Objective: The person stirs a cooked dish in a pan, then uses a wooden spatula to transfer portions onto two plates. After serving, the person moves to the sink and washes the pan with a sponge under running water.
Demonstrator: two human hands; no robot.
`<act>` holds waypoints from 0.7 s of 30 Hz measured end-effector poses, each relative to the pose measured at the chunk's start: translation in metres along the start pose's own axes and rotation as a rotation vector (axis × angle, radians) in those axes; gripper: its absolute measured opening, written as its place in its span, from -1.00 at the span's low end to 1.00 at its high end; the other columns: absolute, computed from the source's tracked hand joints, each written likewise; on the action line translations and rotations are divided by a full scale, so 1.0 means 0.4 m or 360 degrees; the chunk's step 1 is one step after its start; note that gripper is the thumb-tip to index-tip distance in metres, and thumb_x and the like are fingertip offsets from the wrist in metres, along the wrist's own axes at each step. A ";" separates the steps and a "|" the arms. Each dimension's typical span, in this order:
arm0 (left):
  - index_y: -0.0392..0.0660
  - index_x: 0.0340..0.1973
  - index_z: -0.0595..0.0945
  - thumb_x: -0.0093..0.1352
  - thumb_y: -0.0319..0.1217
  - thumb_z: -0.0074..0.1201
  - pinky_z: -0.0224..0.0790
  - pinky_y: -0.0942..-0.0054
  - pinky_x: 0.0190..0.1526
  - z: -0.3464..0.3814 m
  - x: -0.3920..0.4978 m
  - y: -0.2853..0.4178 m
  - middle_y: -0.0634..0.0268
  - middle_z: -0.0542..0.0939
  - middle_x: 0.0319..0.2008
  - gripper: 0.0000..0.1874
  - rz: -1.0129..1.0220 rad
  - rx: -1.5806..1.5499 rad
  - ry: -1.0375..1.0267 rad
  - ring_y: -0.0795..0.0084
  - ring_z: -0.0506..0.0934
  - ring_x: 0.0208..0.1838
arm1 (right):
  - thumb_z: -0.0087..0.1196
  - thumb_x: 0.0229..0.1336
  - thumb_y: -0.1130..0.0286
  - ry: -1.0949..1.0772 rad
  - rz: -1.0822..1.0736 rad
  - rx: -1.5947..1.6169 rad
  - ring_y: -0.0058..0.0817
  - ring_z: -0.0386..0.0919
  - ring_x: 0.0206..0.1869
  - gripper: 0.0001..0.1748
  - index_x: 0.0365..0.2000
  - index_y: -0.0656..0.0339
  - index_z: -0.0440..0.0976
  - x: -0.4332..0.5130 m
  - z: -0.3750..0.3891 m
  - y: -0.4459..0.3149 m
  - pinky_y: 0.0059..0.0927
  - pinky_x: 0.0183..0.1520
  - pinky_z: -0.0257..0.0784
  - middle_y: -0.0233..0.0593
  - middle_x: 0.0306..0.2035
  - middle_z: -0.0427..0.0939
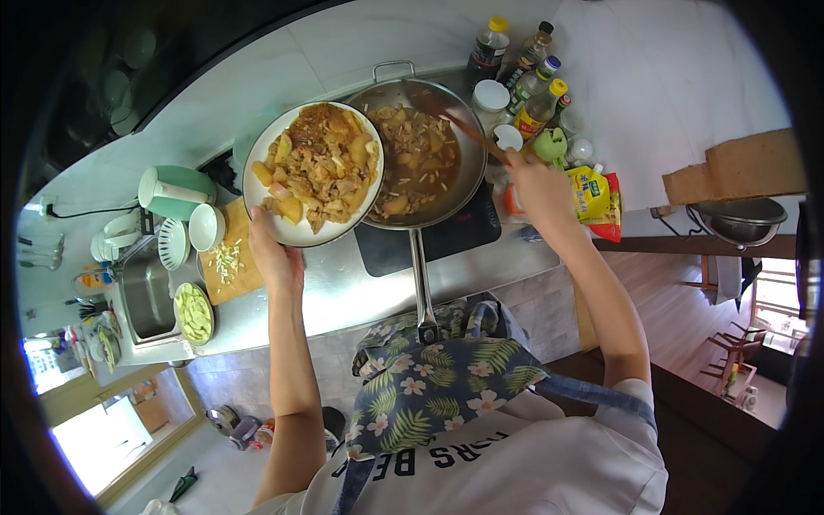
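My left hand [278, 257] grips the near-left rim of a white plate [261, 219] with a dark edge, thumb on top. Meat and potato pieces [322, 174] in brown sauce cover most of the plate, which is held over the left side of a steel frying pan [475, 138]. More meat stew [418, 161] with brown liquid and pale bits lies in the pan. In my right hand [537, 183] is the handle of a brown spatula [473, 132]; its blurred head is at the pan's far side. The pan's long handle [420, 277] points towards me.
Under the pan is a black induction cooktop [386, 251]. Several sauce bottles [531, 84] and seasoning bags [595, 199] crowd the right. Leftward are a cutting board [244, 283] with chopped pieces, a white bowl [207, 227], a plate of green slices [194, 314], and a sink [151, 296].
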State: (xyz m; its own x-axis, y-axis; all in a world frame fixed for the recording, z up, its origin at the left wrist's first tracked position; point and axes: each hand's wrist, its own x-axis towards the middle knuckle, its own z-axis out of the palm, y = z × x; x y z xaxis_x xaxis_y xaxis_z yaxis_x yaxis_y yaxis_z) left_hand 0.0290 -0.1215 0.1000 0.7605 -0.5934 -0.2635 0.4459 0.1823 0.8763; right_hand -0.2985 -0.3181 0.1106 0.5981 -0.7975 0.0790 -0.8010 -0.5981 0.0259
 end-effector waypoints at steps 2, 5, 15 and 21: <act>-0.27 0.29 0.27 0.53 -0.09 -0.08 0.38 0.24 0.24 0.028 0.000 0.023 0.08 0.42 0.23 -0.40 0.0012 0.0007 -0.0031 0.25 0.46 0.25 | -0.01 0.26 0.42 -0.0065 -0.0168 0.0093 -0.13 0.65 -0.41 -0.71 -0.02 0.14 0.48 0.025 0.038 -0.002 -0.15 -0.37 0.55 -0.13 -0.39 0.62; -0.27 0.32 0.25 0.53 -0.10 -0.06 0.39 0.17 0.26 0.048 0.005 0.043 0.07 0.40 0.26 -0.38 0.0009 0.0038 -0.0032 0.19 0.42 0.30 | 0.00 0.21 0.45 -0.0167 -0.0279 0.0046 -0.15 0.66 -0.39 -0.68 -0.02 0.13 0.49 0.020 0.024 -0.025 -0.16 -0.36 0.56 -0.13 -0.39 0.62; -0.30 0.29 0.28 0.55 -0.16 -0.10 0.41 0.22 0.25 0.075 0.028 0.053 0.07 0.42 0.24 -0.45 -0.0002 -0.0008 -0.0072 0.22 0.44 0.28 | 0.08 0.24 0.24 -0.0163 -0.0296 -0.0411 -0.17 0.63 -0.45 -0.78 -0.22 0.12 0.59 0.052 -0.299 0.078 -0.12 -0.39 0.47 -0.14 -0.54 0.61; -0.28 0.29 0.28 0.55 -0.16 -0.10 0.40 0.21 0.25 0.073 0.038 0.052 0.08 0.42 0.24 -0.46 -0.0036 0.0003 -0.0042 0.23 0.45 0.28 | 0.15 0.21 0.25 -0.0724 -0.0139 -0.0056 -0.24 0.62 -0.49 -0.71 -0.45 0.30 0.61 0.136 -0.329 0.108 -0.18 -0.39 0.48 -0.04 -0.58 0.59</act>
State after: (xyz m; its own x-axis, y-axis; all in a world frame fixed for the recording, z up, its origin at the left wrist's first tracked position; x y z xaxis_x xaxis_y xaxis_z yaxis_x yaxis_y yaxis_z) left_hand 0.0361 -0.1498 0.1261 0.7374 -0.6180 -0.2726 0.4621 0.1674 0.8709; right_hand -0.3042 -0.3771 0.2470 0.6082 -0.7023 -0.3700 -0.7426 -0.6680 0.0473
